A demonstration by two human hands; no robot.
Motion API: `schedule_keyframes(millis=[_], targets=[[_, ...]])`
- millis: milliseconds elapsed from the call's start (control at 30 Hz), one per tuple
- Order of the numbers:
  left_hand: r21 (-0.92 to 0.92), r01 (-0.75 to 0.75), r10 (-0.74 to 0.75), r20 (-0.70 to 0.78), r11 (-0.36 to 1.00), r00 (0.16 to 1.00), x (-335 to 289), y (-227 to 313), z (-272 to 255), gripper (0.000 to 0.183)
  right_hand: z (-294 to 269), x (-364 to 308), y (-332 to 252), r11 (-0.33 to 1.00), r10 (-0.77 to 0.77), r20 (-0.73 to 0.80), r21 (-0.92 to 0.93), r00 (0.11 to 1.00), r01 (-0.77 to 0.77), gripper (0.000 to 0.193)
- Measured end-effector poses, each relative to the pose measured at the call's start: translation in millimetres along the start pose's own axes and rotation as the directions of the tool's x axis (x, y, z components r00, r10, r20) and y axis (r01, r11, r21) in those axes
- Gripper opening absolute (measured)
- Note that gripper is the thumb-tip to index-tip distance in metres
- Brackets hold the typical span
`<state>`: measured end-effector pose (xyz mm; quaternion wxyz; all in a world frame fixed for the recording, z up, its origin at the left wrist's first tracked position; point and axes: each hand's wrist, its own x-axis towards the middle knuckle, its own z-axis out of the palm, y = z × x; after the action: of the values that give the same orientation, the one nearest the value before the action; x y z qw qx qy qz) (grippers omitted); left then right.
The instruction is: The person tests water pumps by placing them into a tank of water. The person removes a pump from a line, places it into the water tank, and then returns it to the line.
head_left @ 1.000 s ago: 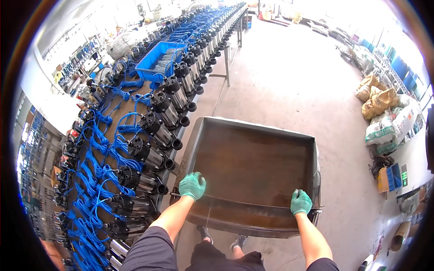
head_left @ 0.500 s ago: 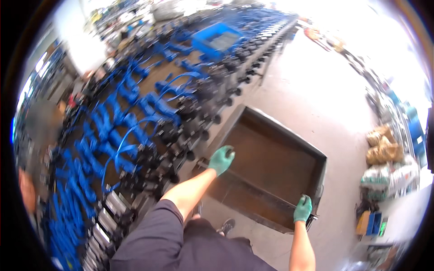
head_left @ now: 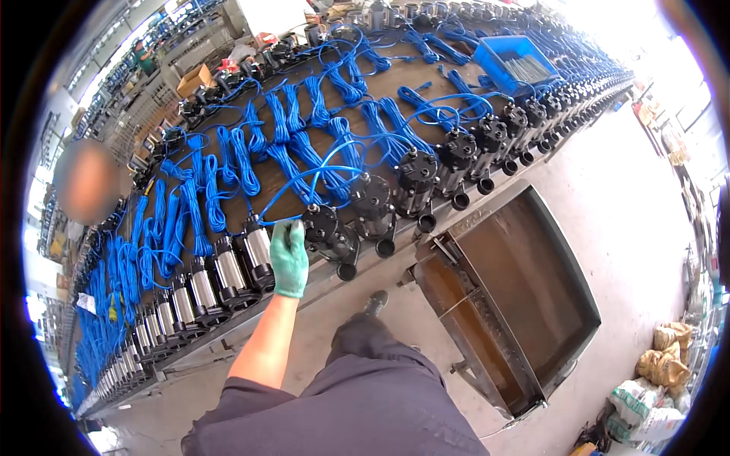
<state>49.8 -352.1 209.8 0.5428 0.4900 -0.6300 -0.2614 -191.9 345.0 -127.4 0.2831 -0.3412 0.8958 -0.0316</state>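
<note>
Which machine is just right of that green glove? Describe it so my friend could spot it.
Find the long brown table strewn with blue cable bundles. Along its near edge, go to the green-gloved left hand; the black-topped pump is immediately to its right. Unlike the silver-bodied pump left of the hand, it looks mostly dark; unlike the next dark pump, it sits right beside the hand.

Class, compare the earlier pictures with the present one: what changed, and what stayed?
The left hand moved leftward from the cart to a black-topped pump on the bench; the right hand left the view. The blue crate stayed on the bench, the cart beside it.
</note>
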Motion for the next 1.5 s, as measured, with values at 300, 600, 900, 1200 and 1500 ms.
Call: schedule_keyframes(millis=[300, 600, 900, 1200, 1500], targets=[[-0.443, 0.194, -0.197, 0.039, 0.876, 0.980, 68.4, 0.0, 33.8, 0.018, -22.3, 38.5, -15.6, 0.451, 0.377, 0.306, 0.764, 0.874, -0.462, 0.027], [-0.292, 0.458, -0.166, 0.664, 0.840, 0.729, 96.9, -34.3, 29.6, 0.047, 2.3, 35.7, 12.2, 0.969, -0.246, 0.033, 0.001, 0.969, 0.247, 0.026], [-0.170, 0.320, -0.160, 0.602, 0.932, 0.782, -39.3, 58.3, 8.2, 0.044, -143.2, 72.7, -94.4, 0.691, 0.166, 0.183, 0.680, 0.969, -0.247, 0.024], [-0.508, 0.610, 0.186, 0.838, 0.608, 0.513, -107.2, 164.9, 70.2, 0.039, -286.7, 102.2, -279.6, 0.311, -0.124, 0.101, 0.949, 0.987, -0.058, 0.048], [-0.543, 0.415, 0.394, 0.831, 0.730, 0.393, -162.2, 146.1, 158.0, 0.013, -289.9, 74.2, -198.5, 0.376, 0.350, -0.111, 0.926, 0.930, -0.031, 0.038]])
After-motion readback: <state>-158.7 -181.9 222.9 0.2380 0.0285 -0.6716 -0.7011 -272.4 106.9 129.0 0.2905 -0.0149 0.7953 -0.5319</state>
